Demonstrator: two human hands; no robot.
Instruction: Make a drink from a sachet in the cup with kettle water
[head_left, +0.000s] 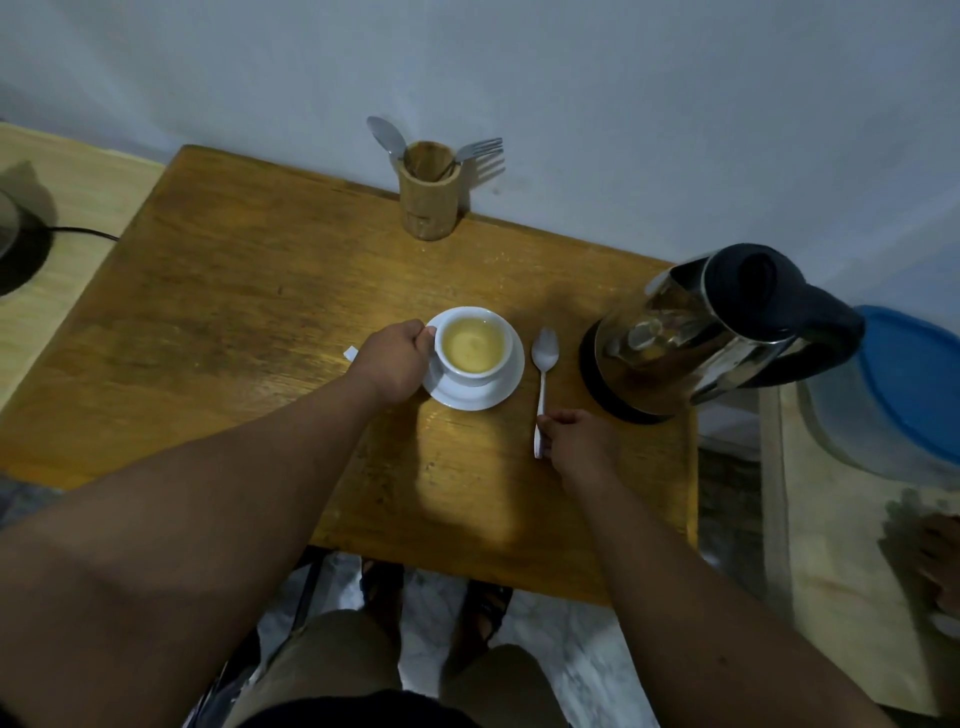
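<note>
Cup (471, 345): a white cup, filled with pale yellow-green liquid, is seen standing on a white saucer (498, 391) near the middle of the wooden table (249, 291).
Left hand (396, 360): it is closed on the cup's left side, where the handle is hidden by the fingers.
Sachet (350, 354): only a small white corner is seen, just left of the left hand; the rest is hidden.
Spoon (543, 374): it is laid flat on the table just right of the saucer, bowl pointing away from the person.
Right hand (574, 441): the fingertips are pinched on the near end of the spoon's handle.
Kettle (711, 332): a steel kettle with a black lid and handle is set on its black base at the table's right edge, well apart from the cup.
Holder (429, 190): a wooden holder with a second spoon and a fork is placed at the far edge, by the wall.
Tub (904, 384): a container with a blue lid is seen right of the kettle, off the table.
</note>
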